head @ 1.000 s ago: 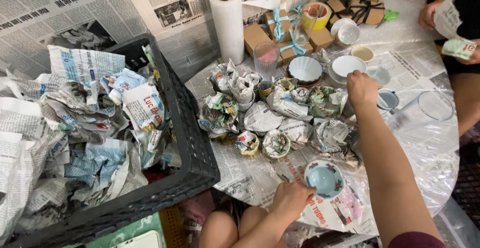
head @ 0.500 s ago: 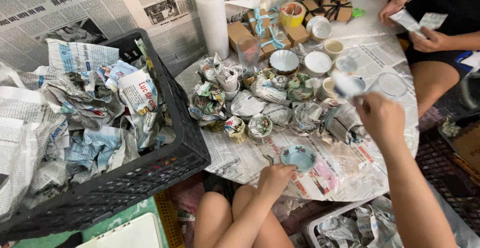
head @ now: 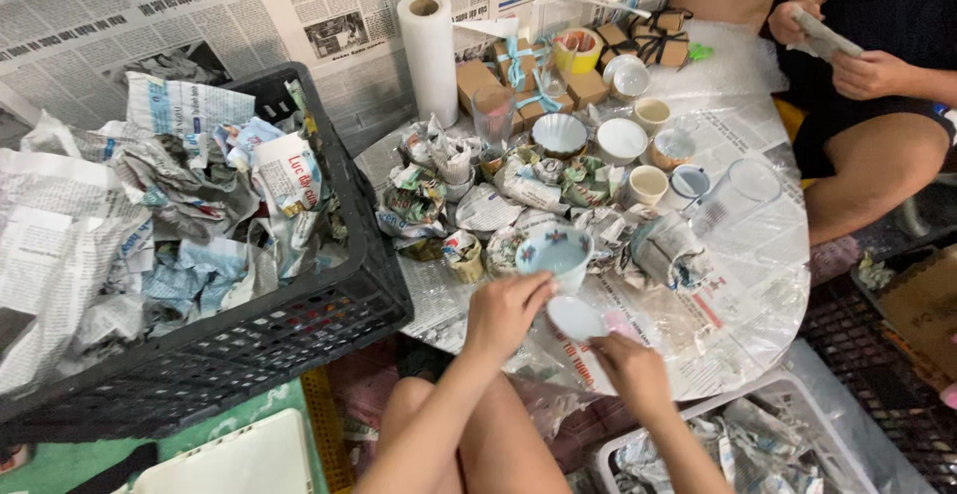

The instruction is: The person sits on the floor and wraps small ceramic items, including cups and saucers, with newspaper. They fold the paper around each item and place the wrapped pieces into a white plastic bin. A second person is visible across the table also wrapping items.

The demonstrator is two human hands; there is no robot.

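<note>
No sleeves were seen on left hand (head: pixel 506 310) & right hand (head: pixel 628 366); forearms, knees were bare, no rings/watch.

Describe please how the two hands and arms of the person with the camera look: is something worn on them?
Both arms are bare from fingers to above the wrist. The left hand and the right hand show no glove, ring, watch or bracelet. No sleeve is in view on either forearm.

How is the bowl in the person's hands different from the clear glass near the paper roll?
The blue-rimmed bowl is low, wide and opaque; the clear glass is taller, narrower and see-through. The bowl is touched by the left hand, with the right hand just below it; the glass stands alone, untouched. Both are upright on the round table.
</note>
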